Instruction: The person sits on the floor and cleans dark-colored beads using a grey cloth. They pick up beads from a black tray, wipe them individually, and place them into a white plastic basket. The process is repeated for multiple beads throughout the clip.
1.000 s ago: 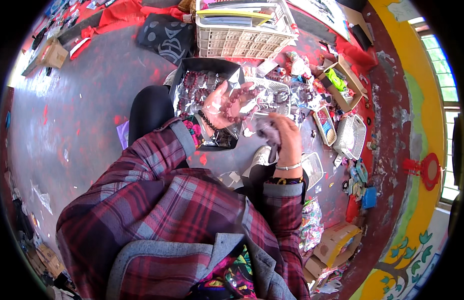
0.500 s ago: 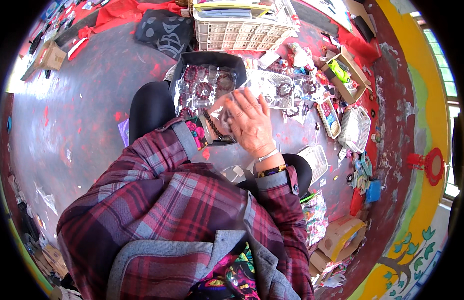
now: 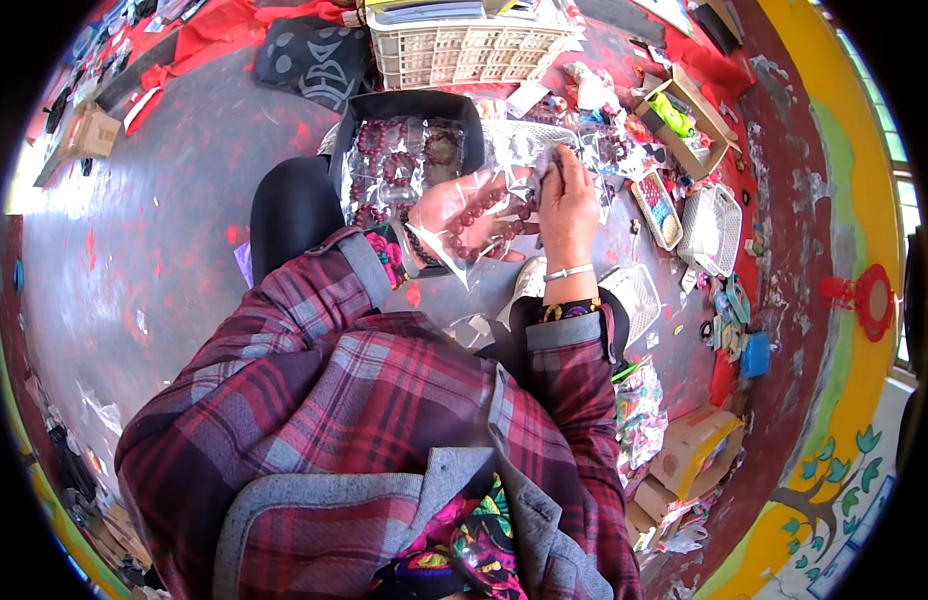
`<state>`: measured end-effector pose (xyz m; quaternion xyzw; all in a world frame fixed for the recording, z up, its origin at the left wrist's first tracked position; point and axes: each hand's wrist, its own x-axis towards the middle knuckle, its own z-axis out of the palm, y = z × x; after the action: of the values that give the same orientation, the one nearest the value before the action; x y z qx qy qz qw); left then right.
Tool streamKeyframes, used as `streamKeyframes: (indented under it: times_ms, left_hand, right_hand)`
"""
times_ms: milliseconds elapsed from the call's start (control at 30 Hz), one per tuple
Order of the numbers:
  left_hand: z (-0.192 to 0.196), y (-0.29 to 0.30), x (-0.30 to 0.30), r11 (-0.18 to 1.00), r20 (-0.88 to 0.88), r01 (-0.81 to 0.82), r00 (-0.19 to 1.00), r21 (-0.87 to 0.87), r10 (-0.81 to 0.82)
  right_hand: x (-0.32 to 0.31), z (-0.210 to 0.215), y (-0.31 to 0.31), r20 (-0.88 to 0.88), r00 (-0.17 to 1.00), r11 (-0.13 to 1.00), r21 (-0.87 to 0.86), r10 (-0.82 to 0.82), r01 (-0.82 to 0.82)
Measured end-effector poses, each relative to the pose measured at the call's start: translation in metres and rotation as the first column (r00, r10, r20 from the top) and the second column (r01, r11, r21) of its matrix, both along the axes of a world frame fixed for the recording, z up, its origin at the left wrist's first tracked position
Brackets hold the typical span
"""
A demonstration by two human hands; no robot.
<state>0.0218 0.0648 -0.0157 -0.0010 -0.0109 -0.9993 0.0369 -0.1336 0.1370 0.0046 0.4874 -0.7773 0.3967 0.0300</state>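
A clear plastic bag [image 3: 466,243] lies across my left hand [image 3: 446,204], whose palm faces up. Dark red beads of a bracelet [image 3: 474,216] show through the plastic. The fingers of that hand reach to the right beneath the bag, partly covered by it. With fingertips pressed together, my right hand [image 3: 568,208] pinches the far right end of the bag; the exact grip is hidden. Just beyond my left hand stands a black box [image 3: 471,130] with several bagged bead bracelets [image 3: 399,168] in it.
A cream plastic crate [image 3: 464,58] stands beyond the box, beside a dark patterned bag [image 3: 314,62]. To the right are a white basket [image 3: 711,232], a smaller basket with coloured beads [image 3: 657,210] and an open cardboard box [image 3: 719,130]. Bagged goods [image 3: 639,400] lie by my right arm.
My right hand has moved right, off my left palm, to the bag's far right end. The bag is now spread out and the bracelet shows. The view has shifted slightly.
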Motion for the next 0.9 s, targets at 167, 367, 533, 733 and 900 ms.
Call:
streamKeyframes:
  times_ms: [167, 367, 533, 733, 900]
  left_hand:
    - [0.018, -0.006, 0.002, 0.982, 0.020, -0.160, 0.986, -0.105, 0.163]
    - [-0.014, -0.033, -0.007, 0.908, 0.093, -0.358, 0.918, -0.217, 0.385]
    - [-0.019, -0.028, -0.016, 0.814, 0.502, -0.111, 0.738, -0.570, 0.452]
    - [-0.073, -0.011, -0.025, -0.188, -0.162, -0.025, 0.624, -0.982, 0.764]
    - [-0.042, -0.017, -0.022, -0.110, -0.137, -0.082, 0.614, -0.990, 0.777]
  right_hand:
    - [-0.020, -0.006, 0.012, 0.044, 0.980, 0.981, 0.033, -0.194, 0.193]
    - [-0.006, 0.013, 0.021, 0.832, 0.551, 0.994, -0.102, 0.063, 0.041]
    - [0.024, 0.012, 0.015, 0.905, 0.408, 0.964, -0.007, 0.118, -0.265]
    - [0.028, -0.014, 0.010, 0.829, 0.556, 0.928, 0.165, 0.053, -0.334]
    - [0.011, -0.008, 0.014, 0.904, 0.426, 0.954, 0.148, -0.024, -0.262]
